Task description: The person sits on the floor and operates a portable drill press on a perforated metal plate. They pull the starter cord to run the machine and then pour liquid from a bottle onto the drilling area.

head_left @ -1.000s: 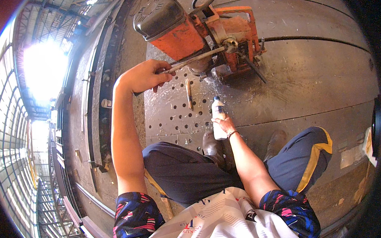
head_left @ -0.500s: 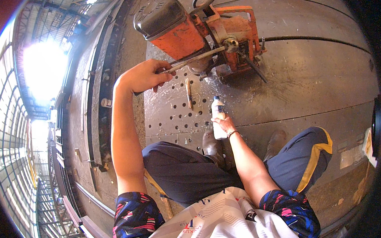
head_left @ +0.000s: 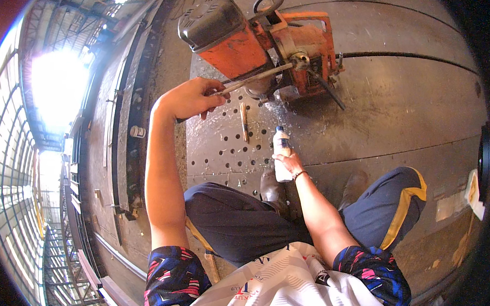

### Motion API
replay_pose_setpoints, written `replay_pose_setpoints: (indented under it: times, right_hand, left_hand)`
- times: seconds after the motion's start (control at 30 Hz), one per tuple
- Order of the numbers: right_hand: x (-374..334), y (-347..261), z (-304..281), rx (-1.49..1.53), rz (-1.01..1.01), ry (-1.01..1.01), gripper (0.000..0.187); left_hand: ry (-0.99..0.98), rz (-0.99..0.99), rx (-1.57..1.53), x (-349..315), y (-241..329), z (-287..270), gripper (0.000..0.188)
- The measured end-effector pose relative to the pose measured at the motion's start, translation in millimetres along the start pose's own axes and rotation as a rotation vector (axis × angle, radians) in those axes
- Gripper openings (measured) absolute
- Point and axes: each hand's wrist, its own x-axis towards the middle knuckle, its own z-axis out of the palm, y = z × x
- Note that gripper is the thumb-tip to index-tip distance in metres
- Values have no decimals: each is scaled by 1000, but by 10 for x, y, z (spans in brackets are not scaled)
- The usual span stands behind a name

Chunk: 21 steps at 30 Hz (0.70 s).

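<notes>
Left hand [head_left: 197, 99]: ours, curled around the drill [head_left: 235, 53] lever [head_left: 261, 76], likely for leverage; our right hand [head_left: 289, 163] clasps a bottle [head_left: 281, 142] by the plate's [head_left: 337, 137] near edge.

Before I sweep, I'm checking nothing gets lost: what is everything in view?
Portable drilling machine: one, orange and black, top centre
Levers: two, pale and dark, on the machine
Cable: one, black, right of machine
Plastic bottle: one, whitish, blue cap, in right hand
Slim stick-like piece: one, tan, left of bottle
Steel plate: one, grey, holed, under machine
Metal shavings: many, silvery, beside machine
Tub: one, white, mid-left
Roof trusses: several, grey, upper left
Boots: two, brown, lower centre
Trousers: one, navy and yellow, lower centre
Shirt: one, white with patterned sleeves, bottom
Bracelet: one, dark, right wrist
Left hand: one, bare, on pale lever's end
Right hand: one, bare, around bottle
</notes>
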Motion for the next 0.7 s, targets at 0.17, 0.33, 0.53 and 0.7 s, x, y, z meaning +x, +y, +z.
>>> replay_pose_setpoints:
  times: [0.17,0.33,0.53,0.7]
  right_hand:
    - [124,156,-3,3,-19,14,55]
    - [49,79,-8,11,-23,11,51]
    - [-19,-30,-22,9,45,-35,48]
    - [112,155,-11,-78,1,40,53]
  left_hand:
    - [-5,-3,0,28,-27,4,33]
    - [-16,1,15,25,-32,13,32]
    - [-21,2,14,42,-101,18,34]
    - [-39,-15,2,16,-45,3,34]
